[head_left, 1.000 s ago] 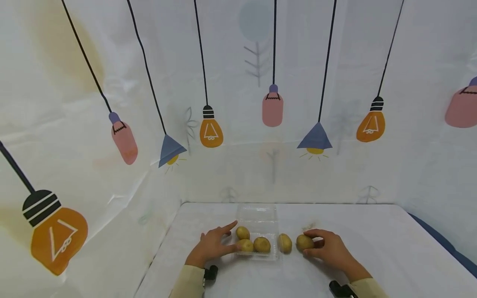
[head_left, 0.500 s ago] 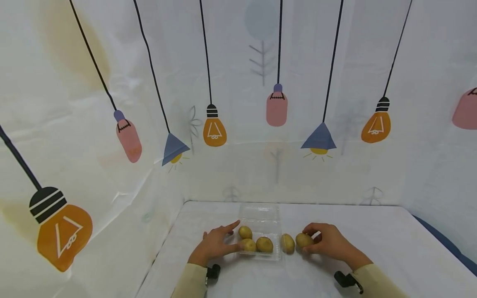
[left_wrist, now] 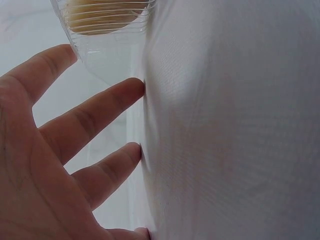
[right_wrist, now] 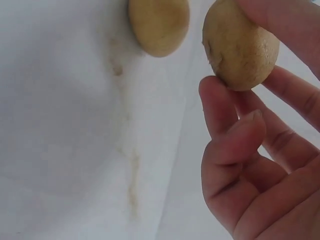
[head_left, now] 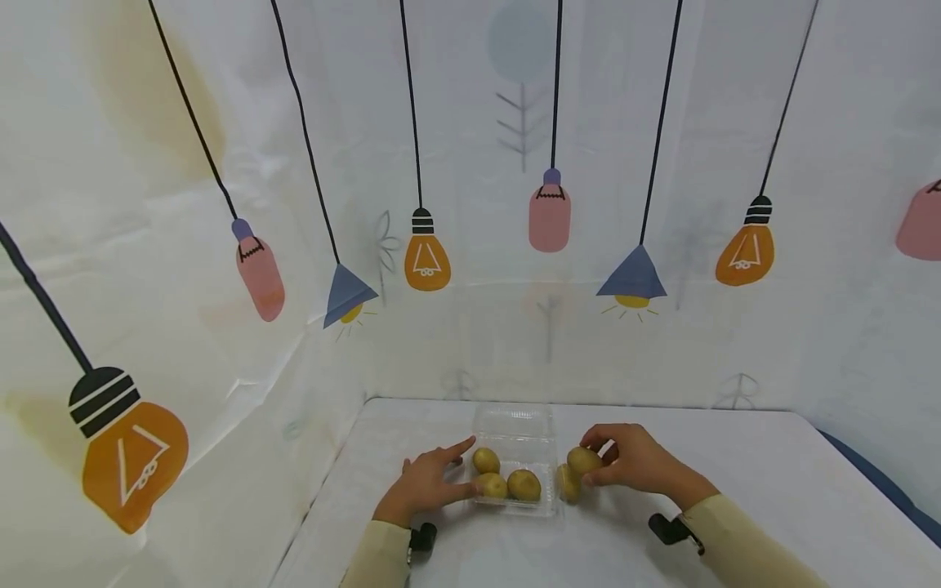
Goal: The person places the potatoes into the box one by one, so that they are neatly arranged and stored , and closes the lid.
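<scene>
Potatoes (head_left: pixel 524 485) are dull yellow-tan, one flecked brown; the box (head_left: pixel 547 490) is clear, finely ribbed; the worktop (head_left: pixel 735 449) white, smeared with a brown stain (right_wrist: pixel 133 185); the sleeves (head_left: pixel 738 539) pale cream; the cameras (head_left: pixel 422 537) black. The white wall (head_left: pixel 478 327) shows orange bulbs (head_left: pixel 428 263) with striped black-and-white caps (head_left: pixel 422 220), pink lamps (head_left: pixel 550 219) topped purple, blue shades (head_left: pixel 632 275) over yellow, black cords (head_left: pixel 412 106), grey sprigs (head_left: pixel 523 122).

Head view faces forward, downward; wrist views (closer) also show fingers (left_wrist: pixel 95 112).
</scene>
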